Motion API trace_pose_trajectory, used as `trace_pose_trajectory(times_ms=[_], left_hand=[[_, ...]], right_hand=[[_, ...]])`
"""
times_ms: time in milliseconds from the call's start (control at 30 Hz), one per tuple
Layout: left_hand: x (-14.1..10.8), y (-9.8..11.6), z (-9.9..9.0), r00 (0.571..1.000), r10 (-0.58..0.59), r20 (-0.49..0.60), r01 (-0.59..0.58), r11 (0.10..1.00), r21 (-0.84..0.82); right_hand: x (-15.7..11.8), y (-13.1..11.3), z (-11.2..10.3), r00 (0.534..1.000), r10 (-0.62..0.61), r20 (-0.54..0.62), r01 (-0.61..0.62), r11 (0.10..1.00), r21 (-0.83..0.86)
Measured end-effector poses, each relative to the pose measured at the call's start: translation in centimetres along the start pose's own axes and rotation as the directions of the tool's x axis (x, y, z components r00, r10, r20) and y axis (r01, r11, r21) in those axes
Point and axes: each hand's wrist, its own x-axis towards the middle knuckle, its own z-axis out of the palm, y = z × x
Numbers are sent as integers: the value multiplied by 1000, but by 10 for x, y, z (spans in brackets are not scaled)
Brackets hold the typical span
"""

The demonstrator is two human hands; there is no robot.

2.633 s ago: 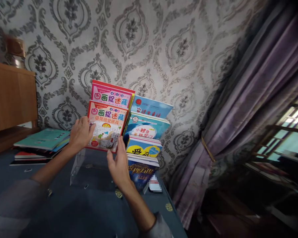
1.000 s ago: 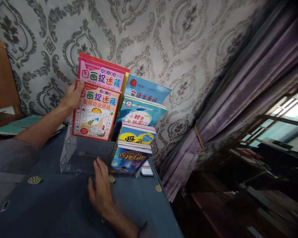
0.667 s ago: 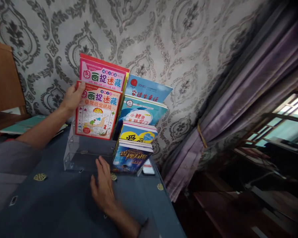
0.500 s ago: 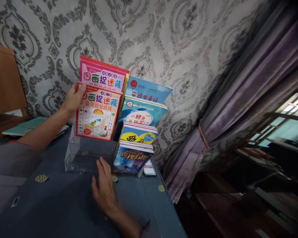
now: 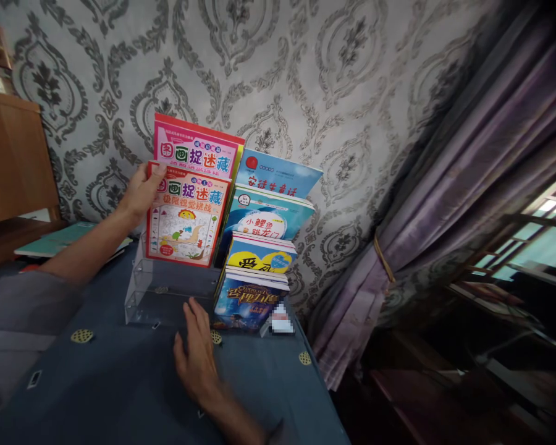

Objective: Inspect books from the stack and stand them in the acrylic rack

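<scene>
A clear tiered book rack (image 5: 167,293) stands on a dark blue cloth against the wall. My left hand (image 5: 143,188) grips the upper left corner of a red-bordered picture book (image 5: 185,222), which stands upright in the rack. Behind it rises a pink book (image 5: 192,147). The right side of the rack holds a light blue book (image 5: 280,173), a teal book (image 5: 266,216), a yellow and blue book (image 5: 264,256) and a dark blue book (image 5: 248,303). My right hand (image 5: 197,352) rests, fingers stretched and holding nothing, before the rack's front.
A thin teal book (image 5: 53,239) lies on the left, partly behind my forearm. Beyond it is a wooden cabinet (image 5: 16,161). A tied purple curtain (image 5: 356,315) hangs on the right, past the edge of the blue cloth (image 5: 134,383).
The whole view has shifted slightly, so everything appears a little lower and to the right. My left hand keeps hold of the red-bordered book; my right hand stays in front of the rack.
</scene>
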Motion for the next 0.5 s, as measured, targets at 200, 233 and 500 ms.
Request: trace_pose_trajectory(times_ms=[200, 233, 500], left_hand=[[-5, 8, -1, 998, -68, -9, 67, 994, -80], [-6, 9, -1, 997, -73, -13, 72, 994, -85], [-9, 16, -1, 996, -84, -38, 80, 992, -96]], right_hand=[[-3, 7, 5, 1000, -22, -17, 22, 1000, 12], [-3, 8, 6, 1000, -20, -15, 20, 1000, 15], [-6, 11, 11, 999, -28, -44, 29, 999, 14]])
